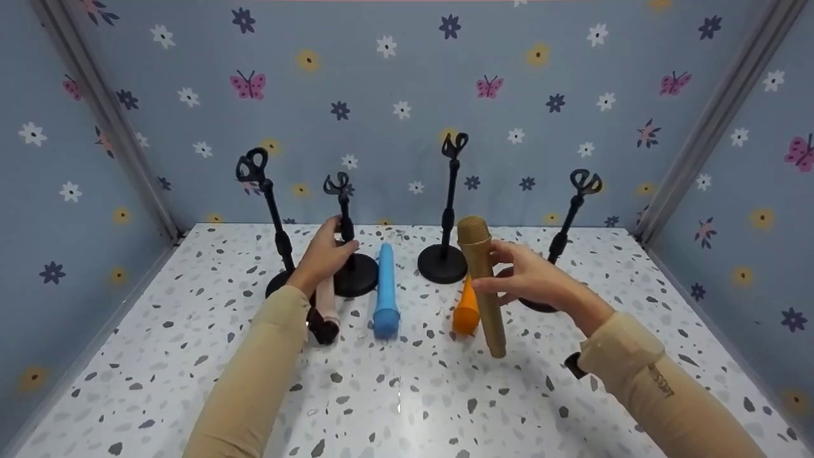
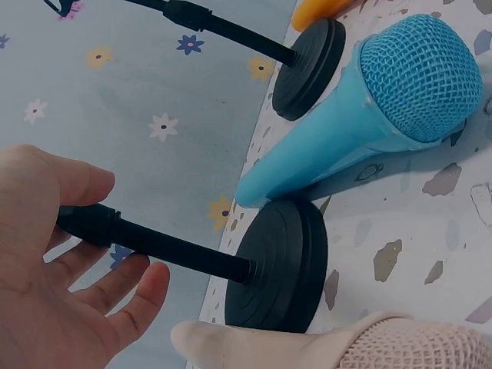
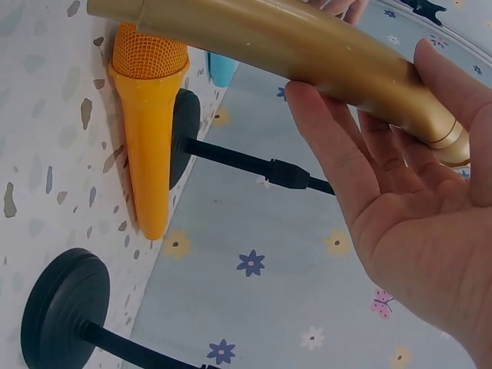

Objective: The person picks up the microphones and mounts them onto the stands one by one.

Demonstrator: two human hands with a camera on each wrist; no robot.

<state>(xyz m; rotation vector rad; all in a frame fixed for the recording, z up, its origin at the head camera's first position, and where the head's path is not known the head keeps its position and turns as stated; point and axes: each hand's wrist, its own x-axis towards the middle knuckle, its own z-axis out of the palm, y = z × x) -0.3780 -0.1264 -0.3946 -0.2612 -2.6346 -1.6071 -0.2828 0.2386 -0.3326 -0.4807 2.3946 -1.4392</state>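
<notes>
My right hand [image 1: 534, 277] holds a gold microphone [image 1: 488, 312] by its body, thumb on one side and fingers on the other. Its mesh head points up and the handle end leans down toward me, above an orange microphone [image 1: 466, 316] lying on the table. On the other side, my left hand [image 1: 323, 257] grips the pole of a short black microphone stand [image 1: 357, 278] between thumb and fingers. The left wrist view shows the stand's round base [image 2: 280, 269] between a blue microphone [image 2: 323, 138] and a pale pink microphone [image 2: 284, 346].
Other black stands rise at the far left [image 1: 273, 210], at the back centre [image 1: 450, 197] and at the right [image 1: 566, 222], with clips on top. The speckled white table [image 1: 394, 407] is enclosed by blue flowered panels [image 1: 407, 83].
</notes>
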